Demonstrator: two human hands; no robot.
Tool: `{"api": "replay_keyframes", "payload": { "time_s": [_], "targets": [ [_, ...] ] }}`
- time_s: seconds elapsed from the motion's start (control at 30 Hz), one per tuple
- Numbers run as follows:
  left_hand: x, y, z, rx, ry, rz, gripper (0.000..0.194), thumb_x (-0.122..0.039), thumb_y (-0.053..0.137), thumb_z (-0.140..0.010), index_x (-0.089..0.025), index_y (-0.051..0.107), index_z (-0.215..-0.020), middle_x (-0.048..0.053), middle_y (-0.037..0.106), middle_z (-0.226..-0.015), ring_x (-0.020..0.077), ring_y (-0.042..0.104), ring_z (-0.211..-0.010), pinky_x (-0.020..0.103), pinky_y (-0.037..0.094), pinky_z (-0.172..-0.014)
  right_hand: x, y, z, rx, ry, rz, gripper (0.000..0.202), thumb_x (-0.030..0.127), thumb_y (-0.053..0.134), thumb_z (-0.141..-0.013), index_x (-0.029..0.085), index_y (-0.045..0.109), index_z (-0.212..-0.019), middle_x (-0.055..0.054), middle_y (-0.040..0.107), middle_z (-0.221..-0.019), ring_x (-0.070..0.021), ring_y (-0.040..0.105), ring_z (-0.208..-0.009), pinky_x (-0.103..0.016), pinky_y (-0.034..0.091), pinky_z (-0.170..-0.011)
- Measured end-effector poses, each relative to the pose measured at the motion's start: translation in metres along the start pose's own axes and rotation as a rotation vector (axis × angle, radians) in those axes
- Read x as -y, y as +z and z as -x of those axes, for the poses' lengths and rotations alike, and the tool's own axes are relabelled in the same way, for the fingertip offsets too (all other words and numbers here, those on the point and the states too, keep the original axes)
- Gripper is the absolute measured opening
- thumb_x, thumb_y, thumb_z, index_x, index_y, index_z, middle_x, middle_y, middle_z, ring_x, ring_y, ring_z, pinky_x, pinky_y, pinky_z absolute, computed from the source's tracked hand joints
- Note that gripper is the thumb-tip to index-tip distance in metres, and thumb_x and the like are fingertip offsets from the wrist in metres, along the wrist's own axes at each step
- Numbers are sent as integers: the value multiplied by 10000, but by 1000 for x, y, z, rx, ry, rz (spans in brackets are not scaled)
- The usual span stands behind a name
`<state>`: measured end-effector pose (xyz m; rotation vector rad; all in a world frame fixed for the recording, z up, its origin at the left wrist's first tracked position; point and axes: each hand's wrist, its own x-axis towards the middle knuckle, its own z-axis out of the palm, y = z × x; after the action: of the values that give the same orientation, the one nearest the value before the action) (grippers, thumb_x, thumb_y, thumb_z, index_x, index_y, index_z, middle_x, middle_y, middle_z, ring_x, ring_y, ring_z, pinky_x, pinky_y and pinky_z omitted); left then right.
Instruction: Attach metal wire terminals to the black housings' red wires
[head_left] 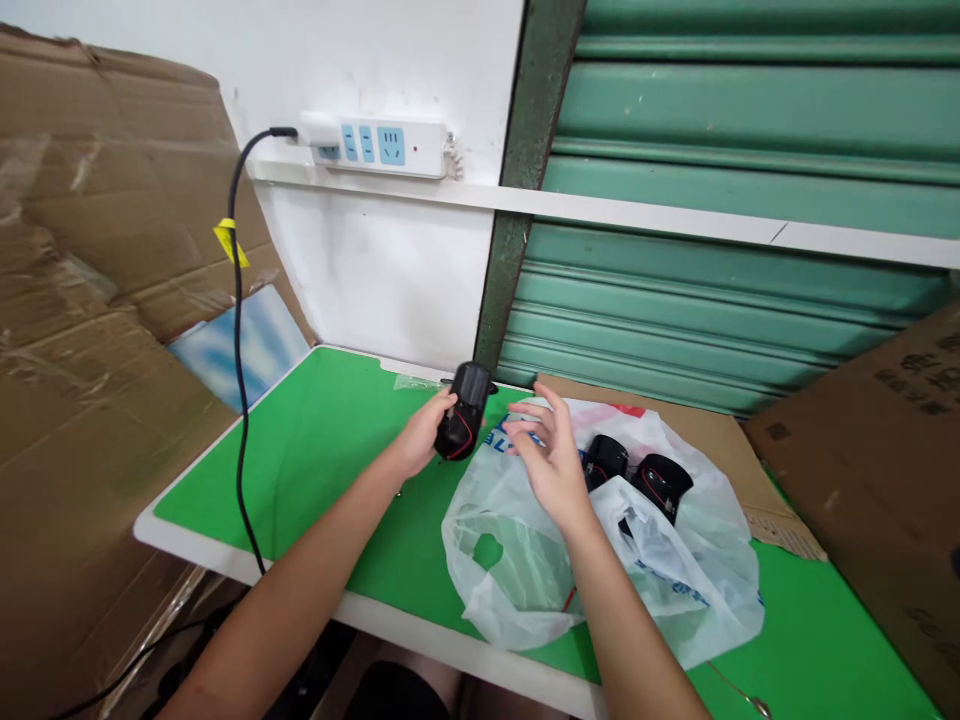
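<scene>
My left hand (423,436) is closed around a black, rounded device (468,400) with a ribbed cylindrical upper part and a thin red curved line; its exact kind does not show. It is held tilted above the green tabletop (322,440). To the right, my right hand (552,456) is open, fingers spread, hovering over a translucent white plastic bag (517,585) with blue print. Nothing is in that hand. Inside the bag's opening lie a black item (606,460) and another black piece (661,484) with red trim, both resembling the held one. The bag partly covers them.
A black cable (238,340) with a yellow tag hangs from the power strip (382,145) over the table's left side. Cardboard (97,300) stands at the left, and a cardboard box (870,440) at the right. Behind is a green shutter (720,300).
</scene>
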<state>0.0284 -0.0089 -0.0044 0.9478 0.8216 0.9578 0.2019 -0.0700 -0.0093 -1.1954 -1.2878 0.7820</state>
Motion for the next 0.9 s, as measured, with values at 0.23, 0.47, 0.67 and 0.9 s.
{"api": "replay_keyframes", "payload": {
  "time_s": [0.23, 0.47, 0.67, 0.9],
  "targets": [
    [-24, -27, -8, -207, 10, 343, 229, -202, 485, -898, -128, 609, -1075, 97, 737, -888, 176, 700, -774, 316, 591, -718, -5, 1, 1, -77, -153, 280, 293, 249, 509, -895, 203, 522, -1183, -5, 586, -828, -130, 582, -676, -223, 463, -553],
    [-28, -35, -14, -320, 103, 372, 133, -126, 478, -912, -130, 578, -999, 61, 707, -805, 144, 681, -747, 313, 598, -723, 0, 17, 14, 186, -347, 514, 403, 119, 411, -913, 202, 552, -1281, -59, 648, -991, -168, 625, -814, -301, 530, -726],
    [-34, -42, -15, -397, 98, 473, 183, -217, 466, -907, -129, 614, -970, 64, 699, -805, 141, 665, -742, 281, 588, -716, 10, 48, 31, 436, -463, 644, 257, 141, 505, -939, 217, 669, -1121, -68, 659, -1052, -219, 604, -975, -369, 506, -851],
    [-38, -39, -11, -411, 58, 469, 233, -299, 459, -924, -153, 640, -939, 36, 687, -745, 152, 673, -699, 275, 585, -663, -4, 89, 52, 408, -446, 897, 81, 261, 678, -894, 198, 704, -938, -66, 646, -977, -242, 580, -910, -389, 453, -759]
  ]
}}
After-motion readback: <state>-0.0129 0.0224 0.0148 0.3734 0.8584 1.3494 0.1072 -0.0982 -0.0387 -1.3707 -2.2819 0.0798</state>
